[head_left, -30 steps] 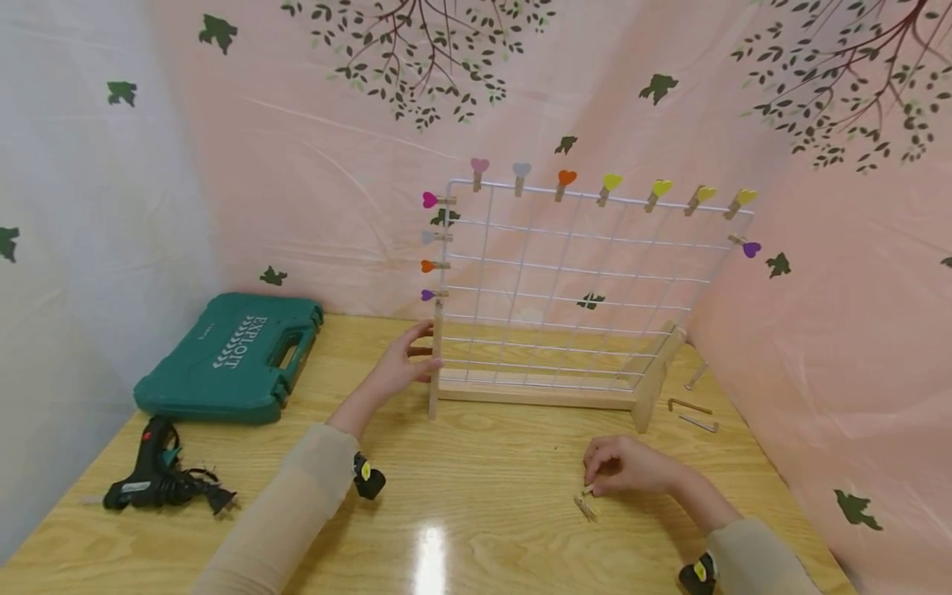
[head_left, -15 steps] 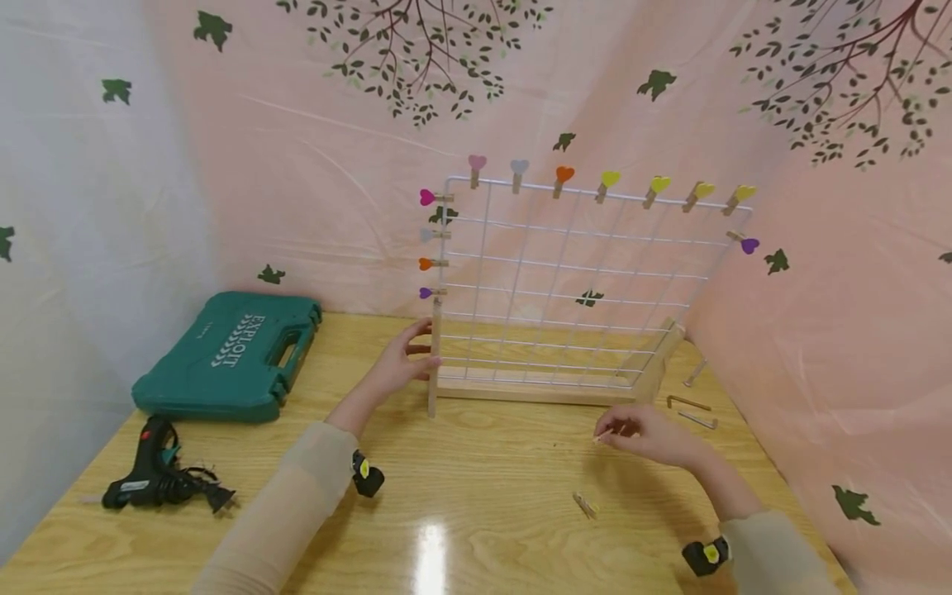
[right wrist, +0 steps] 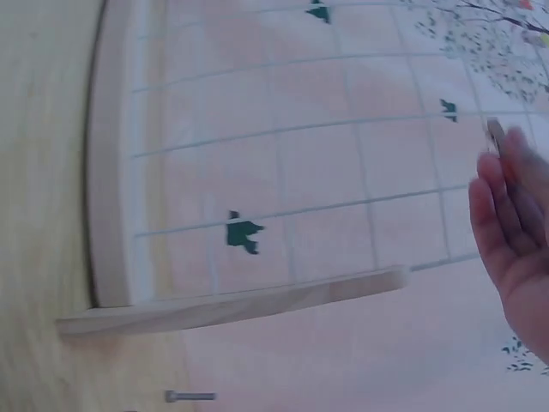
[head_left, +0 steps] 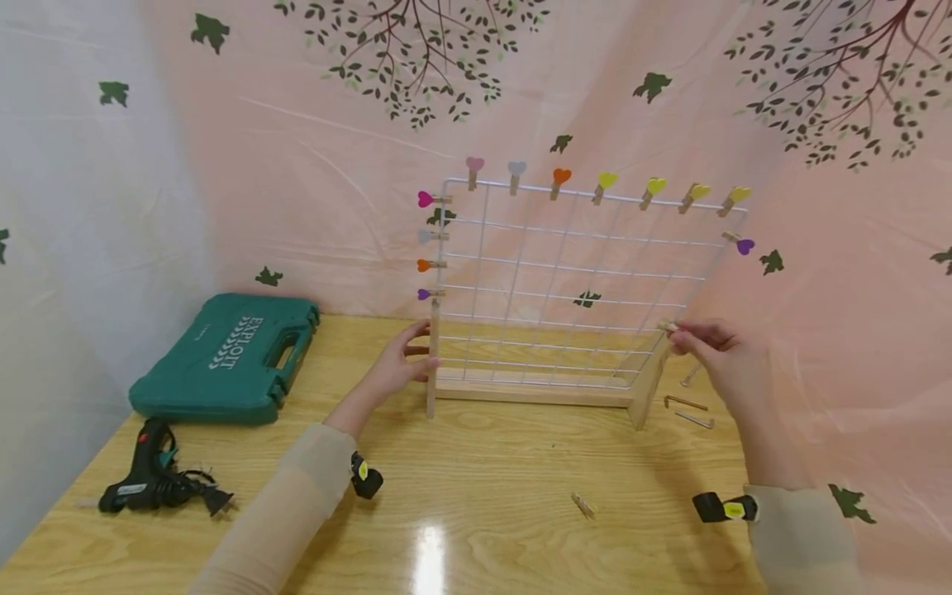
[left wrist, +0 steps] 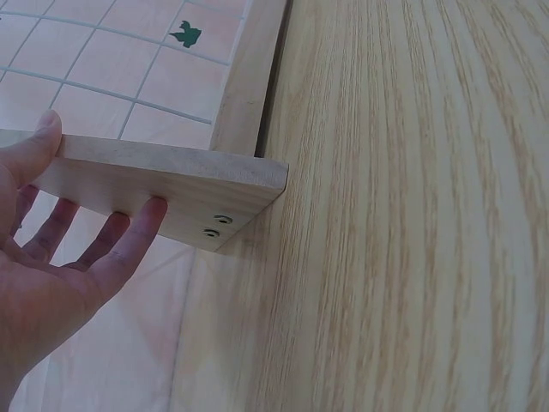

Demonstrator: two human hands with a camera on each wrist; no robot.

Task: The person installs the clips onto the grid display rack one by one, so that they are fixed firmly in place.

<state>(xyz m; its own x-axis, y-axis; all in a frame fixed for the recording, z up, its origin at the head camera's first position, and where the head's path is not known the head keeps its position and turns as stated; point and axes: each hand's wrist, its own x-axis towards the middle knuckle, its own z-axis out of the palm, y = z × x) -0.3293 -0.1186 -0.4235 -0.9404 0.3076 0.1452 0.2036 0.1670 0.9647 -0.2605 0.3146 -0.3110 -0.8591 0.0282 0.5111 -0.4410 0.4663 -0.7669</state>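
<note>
A white wire grid (head_left: 493,183) stands upright in a wooden stand (head_left: 531,397), with heart-topped clothespins clipped along its top and sides. My left hand (head_left: 394,365) holds the stand's left side board (left wrist: 184,184), thumb over its edge and fingertips against its outer face. Near the top of the right side board, my right hand (head_left: 717,354) pinches a small wooden clothespin (head_left: 667,326) beside the grid's right edge. Whether the clothespin touches the wire I cannot tell; fingers hide part of it. Another clothespin (head_left: 583,505) lies on the table in front.
A green tool case (head_left: 230,355) lies at the left, with a black glue gun (head_left: 145,479) and its cord before it. Hex keys (head_left: 687,403) and a bolt (right wrist: 190,396) lie right of the stand. A printed cloth (head_left: 335,215) hangs behind the table.
My right hand has lifted a clothespin off the table and carried it up and right to the grid's right edge. The left hand has stayed on the stand.
</note>
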